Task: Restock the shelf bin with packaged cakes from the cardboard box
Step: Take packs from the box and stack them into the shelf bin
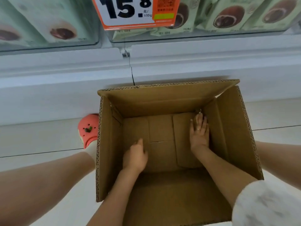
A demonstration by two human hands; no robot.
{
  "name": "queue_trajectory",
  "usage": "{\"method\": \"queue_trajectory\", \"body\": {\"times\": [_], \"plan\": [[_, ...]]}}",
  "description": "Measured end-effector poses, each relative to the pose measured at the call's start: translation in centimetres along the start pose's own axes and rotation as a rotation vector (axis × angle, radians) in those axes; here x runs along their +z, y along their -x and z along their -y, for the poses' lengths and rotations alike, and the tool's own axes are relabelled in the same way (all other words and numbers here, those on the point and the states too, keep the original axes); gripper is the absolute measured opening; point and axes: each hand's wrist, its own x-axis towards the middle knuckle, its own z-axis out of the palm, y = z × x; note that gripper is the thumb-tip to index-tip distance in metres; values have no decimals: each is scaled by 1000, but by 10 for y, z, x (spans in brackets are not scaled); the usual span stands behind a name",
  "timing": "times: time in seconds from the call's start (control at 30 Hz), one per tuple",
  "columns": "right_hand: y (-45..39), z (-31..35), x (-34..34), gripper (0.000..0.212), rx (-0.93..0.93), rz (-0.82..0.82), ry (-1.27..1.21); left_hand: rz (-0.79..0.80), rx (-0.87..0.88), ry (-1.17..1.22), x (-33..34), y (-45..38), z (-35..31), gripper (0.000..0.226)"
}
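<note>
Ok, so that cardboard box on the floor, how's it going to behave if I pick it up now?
Probably light: the cardboard box shows mostly bare bottom, with only something small and clear under the right hand. Its thick corrugated walls look stiff. With the flaps open, it may flex or skew if lifted by one side.

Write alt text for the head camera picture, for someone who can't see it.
Both bare hands reach into an open brown cardboard box on the floor: the left hand hovers loosely, and the right hand touches something clear and hard to identify in the far corner. Above, clear shelf bins hold pale green packaged cakes.
</note>
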Motion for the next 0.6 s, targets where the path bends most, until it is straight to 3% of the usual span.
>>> {"method": "queue_trajectory", "body": {"times": [0.13, 0.23, 0.4, 0.5, 0.6], "plan": [[8, 4, -1, 100, -185, -48, -397, -17, 13, 19, 0, 0, -5, 55], [7, 9, 7, 95, -48, -14, -652, -29, 19, 40, 1, 0, -7, 54], [-3, 11, 19, 101, -113, 262, -897, -8, -3, 91, 2, 2, -10, 53], [-11, 11, 14, 103, 101, 120, -1174, -2, -16, 122, 4, 3, -11, 53], [-21, 17, 6, 122, 249, 210, -1210, 19, -18, 145, 8, 2, -12, 52]]}}
